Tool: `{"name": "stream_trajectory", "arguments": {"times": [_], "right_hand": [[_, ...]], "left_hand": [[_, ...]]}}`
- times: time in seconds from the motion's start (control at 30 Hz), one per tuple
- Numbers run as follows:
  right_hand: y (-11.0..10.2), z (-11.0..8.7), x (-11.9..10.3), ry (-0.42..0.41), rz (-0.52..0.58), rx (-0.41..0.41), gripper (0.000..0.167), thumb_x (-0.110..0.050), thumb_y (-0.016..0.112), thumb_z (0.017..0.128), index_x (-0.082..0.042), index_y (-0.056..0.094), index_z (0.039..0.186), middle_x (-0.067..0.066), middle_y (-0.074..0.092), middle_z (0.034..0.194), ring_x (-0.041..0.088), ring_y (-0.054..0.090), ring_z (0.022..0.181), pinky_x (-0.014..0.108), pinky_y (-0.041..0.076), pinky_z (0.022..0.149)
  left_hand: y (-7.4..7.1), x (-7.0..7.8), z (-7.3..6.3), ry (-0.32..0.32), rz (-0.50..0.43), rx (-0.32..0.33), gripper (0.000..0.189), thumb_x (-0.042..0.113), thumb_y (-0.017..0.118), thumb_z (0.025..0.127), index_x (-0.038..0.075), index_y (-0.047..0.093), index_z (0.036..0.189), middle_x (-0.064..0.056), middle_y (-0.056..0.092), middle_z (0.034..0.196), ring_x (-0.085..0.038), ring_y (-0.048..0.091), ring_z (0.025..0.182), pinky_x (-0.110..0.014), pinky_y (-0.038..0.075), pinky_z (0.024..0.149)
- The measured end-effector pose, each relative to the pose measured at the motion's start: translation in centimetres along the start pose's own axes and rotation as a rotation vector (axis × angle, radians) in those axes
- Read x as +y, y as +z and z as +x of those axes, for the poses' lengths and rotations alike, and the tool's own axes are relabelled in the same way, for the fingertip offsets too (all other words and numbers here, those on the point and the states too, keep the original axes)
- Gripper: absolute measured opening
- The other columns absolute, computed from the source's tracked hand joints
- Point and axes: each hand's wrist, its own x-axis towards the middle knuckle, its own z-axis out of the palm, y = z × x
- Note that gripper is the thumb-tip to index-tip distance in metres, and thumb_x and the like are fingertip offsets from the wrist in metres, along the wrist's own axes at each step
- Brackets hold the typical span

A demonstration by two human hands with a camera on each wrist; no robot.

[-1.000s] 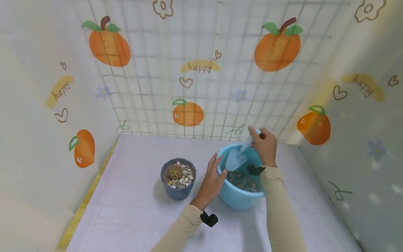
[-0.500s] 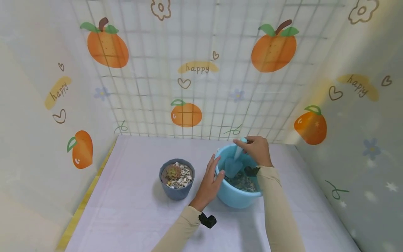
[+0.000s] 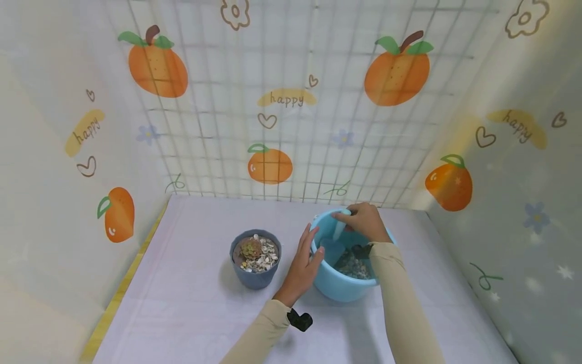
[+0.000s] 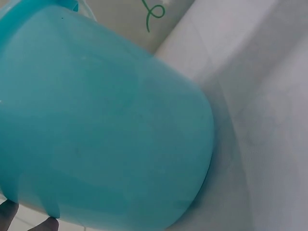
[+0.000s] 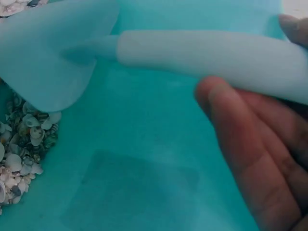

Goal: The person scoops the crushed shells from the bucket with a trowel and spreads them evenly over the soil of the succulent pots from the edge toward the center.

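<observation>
A light blue bucket (image 3: 342, 290) with small shells (image 5: 26, 139) in its bottom stands right of centre. Inside it, my right hand (image 3: 364, 222) grips the pale handle of a small blue garden trowel (image 5: 53, 43). The trowel's blade points down and overlaps the shells in the right wrist view. My left hand (image 3: 300, 268) rests against the bucket's left side, fingers straight and spread, thumb at the rim. The left wrist view is mostly filled by the bucket's outer wall, with two of that hand's fingertips (image 4: 45, 224) at the lower left.
Left of the bucket stands a grey-blue plant pot (image 3: 255, 279) with a small succulent (image 3: 250, 248) and pale shell pieces on top. A white cloth covers the table (image 3: 191, 303). Behind it rises a wire grid (image 3: 218, 151) with a fruit-printed curtain.
My right hand has moved down and left with the trowel, whose blade has sunk from near the rim to the shells deep in the bucket. My left hand has stayed at the bucket's side.
</observation>
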Motion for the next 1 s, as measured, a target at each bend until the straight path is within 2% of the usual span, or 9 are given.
{"name": "stream_trajectory", "arguments": {"times": [0.1, 0.3, 0.43, 0.53, 0.63, 0.73, 0.87, 1.0], "right_hand": [[-0.07, -0.03, -0.07, 0.019, -0.011, -0.033, 0.046, -0.05, 0.078, 0.093, -0.006, 0.077, 0.083, 0.003, 0.068, 0.064, 0.026, 0.069, 0.063, 0.049, 0.057, 0.072], [-0.29, -0.04, -0.54, 0.077, 0.051, -0.185, 0.053, -0.053, 0.076, 0.094, -0.002, 0.07, 0.079, 0.009, 0.072, 0.074, 0.025, 0.073, 0.072, 0.052, 0.06, 0.078], [-0.16, 0.1, -0.43, 0.086, 0.062, -0.231, 0.052, -0.055, 0.074, 0.095, -0.004, 0.075, 0.087, 0.009, 0.074, 0.078, 0.023, 0.074, 0.074, 0.052, 0.06, 0.081], [-0.1, 0.25, -0.17, 0.068, 0.055, -0.257, 0.048, -0.054, 0.073, 0.096, -0.006, 0.079, 0.098, 0.006, 0.075, 0.08, 0.022, 0.074, 0.074, 0.051, 0.06, 0.081], [-0.15, 0.33, -0.1, 0.049, 0.054, -0.28, 0.046, -0.051, 0.072, 0.097, -0.007, 0.081, 0.101, 0.005, 0.075, 0.079, 0.023, 0.074, 0.073, 0.05, 0.06, 0.079], [-0.24, 0.32, -0.15, 0.043, 0.052, -0.293, 0.045, -0.051, 0.073, 0.097, -0.006, 0.079, 0.093, 0.005, 0.074, 0.076, 0.025, 0.075, 0.073, 0.05, 0.06, 0.079], [-0.3, 0.27, -0.29, 0.05, 0.061, -0.305, 0.052, -0.053, 0.073, 0.096, -0.007, 0.064, 0.072, 0.006, 0.072, 0.072, 0.031, 0.075, 0.077, 0.054, 0.059, 0.081], [-0.19, 0.34, -0.34, 0.051, 0.058, -0.3, 0.056, -0.054, 0.073, 0.095, -0.011, 0.052, 0.066, 0.009, 0.072, 0.071, 0.031, 0.075, 0.076, 0.054, 0.059, 0.08]], "left_hand": [[0.06, 0.03, 0.0, -0.01, -0.002, -0.003, 0.06, 0.052, 0.041, 0.111, 0.036, 0.024, 0.167, 0.025, 0.002, 0.17, -0.014, 0.022, 0.154, -0.053, 0.035, 0.116], [0.07, 0.02, 0.22, -0.004, -0.005, 0.0, 0.059, 0.05, 0.041, 0.112, 0.035, 0.024, 0.166, 0.024, 0.003, 0.17, -0.014, 0.022, 0.154, -0.053, 0.036, 0.116], [0.09, -0.09, 0.32, 0.005, 0.001, 0.001, 0.059, 0.05, 0.04, 0.112, 0.034, 0.025, 0.167, 0.022, 0.003, 0.17, -0.015, 0.022, 0.154, -0.053, 0.036, 0.115], [0.1, -0.19, 0.32, 0.006, 0.007, -0.001, 0.059, 0.05, 0.04, 0.112, 0.033, 0.024, 0.167, 0.021, 0.004, 0.171, -0.015, 0.022, 0.154, -0.053, 0.036, 0.115], [0.12, -0.3, 0.31, 0.002, 0.013, -0.001, 0.059, 0.05, 0.04, 0.112, 0.034, 0.024, 0.167, 0.021, 0.003, 0.171, -0.016, 0.023, 0.154, -0.053, 0.036, 0.115], [0.13, -0.38, 0.25, -0.003, 0.013, 0.0, 0.059, 0.049, 0.04, 0.112, 0.035, 0.024, 0.167, 0.022, 0.004, 0.171, -0.016, 0.023, 0.153, -0.053, 0.036, 0.115], [0.12, -0.44, 0.21, -0.005, 0.01, 0.002, 0.058, 0.048, 0.04, 0.112, 0.035, 0.025, 0.166, 0.021, 0.004, 0.171, -0.016, 0.024, 0.153, -0.054, 0.036, 0.115], [0.12, -0.47, 0.25, 0.0, 0.01, 0.005, 0.058, 0.048, 0.04, 0.112, 0.034, 0.025, 0.166, 0.021, 0.005, 0.171, -0.016, 0.025, 0.153, -0.054, 0.037, 0.114]]}}
